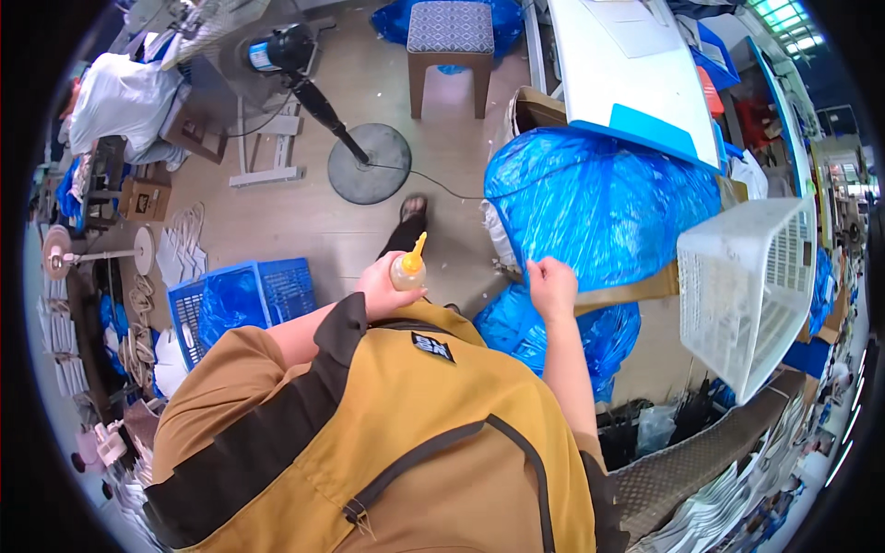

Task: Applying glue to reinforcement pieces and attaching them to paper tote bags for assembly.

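My left hand [380, 286] is wrapped round a small pale squeeze bottle [408, 273] with a yellow pointed nozzle, held upright in front of my body. Its lower part is hidden by my fingers and apron. Out to the right, my right hand [553, 288] is closed, knuckles up, over the near edge of a large, full blue plastic bag [599, 198]. Whether the fingers pinch the bag's film or something else cannot be made out. A second blue bag [590, 346] lies below that forearm. I wear a mustard apron [406, 405] with dark trim.
A black pedestal fan [369, 164] stands ahead, its cord trailing across the floor. Beyond is a patterned stool [450, 28]. At left sits a blue crate [286, 288]; at right, a white plastic basket [742, 295] lies tilted below a white table [636, 74].
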`<state>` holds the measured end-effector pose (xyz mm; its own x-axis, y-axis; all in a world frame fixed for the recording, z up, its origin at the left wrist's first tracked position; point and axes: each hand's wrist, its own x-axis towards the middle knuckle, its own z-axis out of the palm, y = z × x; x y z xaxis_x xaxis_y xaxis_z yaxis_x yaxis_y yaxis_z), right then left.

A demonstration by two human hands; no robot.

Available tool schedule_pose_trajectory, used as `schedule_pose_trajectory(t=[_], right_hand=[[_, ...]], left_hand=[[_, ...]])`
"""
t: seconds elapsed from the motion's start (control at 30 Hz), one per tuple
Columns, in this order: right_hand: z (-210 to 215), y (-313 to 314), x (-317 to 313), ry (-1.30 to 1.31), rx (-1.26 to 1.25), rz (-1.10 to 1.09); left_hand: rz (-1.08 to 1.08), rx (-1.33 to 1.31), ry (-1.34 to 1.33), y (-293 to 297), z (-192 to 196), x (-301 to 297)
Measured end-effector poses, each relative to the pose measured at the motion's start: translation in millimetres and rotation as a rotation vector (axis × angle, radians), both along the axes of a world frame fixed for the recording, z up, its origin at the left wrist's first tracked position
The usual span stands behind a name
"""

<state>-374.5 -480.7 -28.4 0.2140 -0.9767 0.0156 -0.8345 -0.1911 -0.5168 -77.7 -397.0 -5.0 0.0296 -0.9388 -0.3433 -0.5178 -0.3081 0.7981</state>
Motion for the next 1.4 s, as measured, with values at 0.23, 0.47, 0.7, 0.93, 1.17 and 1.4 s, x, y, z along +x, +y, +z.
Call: schedule_pose_trajectory(t=[0.23, 0.47, 0.7, 0.93, 1.17, 1.4], right_hand=[[-44.6, -78.1, 12.4, 0.088, 0.229, -0.276], [-65.7, -252.0, 101.8, -0.208, 0.265, -0.368], [-299.0, -426.4, 79.1, -0.634, 0.404, -1.258], [-422.8, -439.9, 70.4, 0.573, 0.487, -0.275], [-420.7, -449.2, 61.1, 0.674, 0.866, -0.087], [-336.8, -427.1, 56.1, -0.161, 0.128, -1.199]], left_hand=[[-0.003, 0.096, 0.129, -145.8, -73.8, 0.6], [-0.098, 0.15, 0.055, -252.4, -105.1, 31.0], [-0.039, 0.278, 0.164, -281.6, -141.4, 47.3], [0.05, 0.339, 0.13, -262.6, -176.9, 75.6], [-0.017, 0.247, 0.137, -266.4, -175.4, 79.8], [-0.026, 0.269, 0.075, -277.0, -168.3, 65.8]])
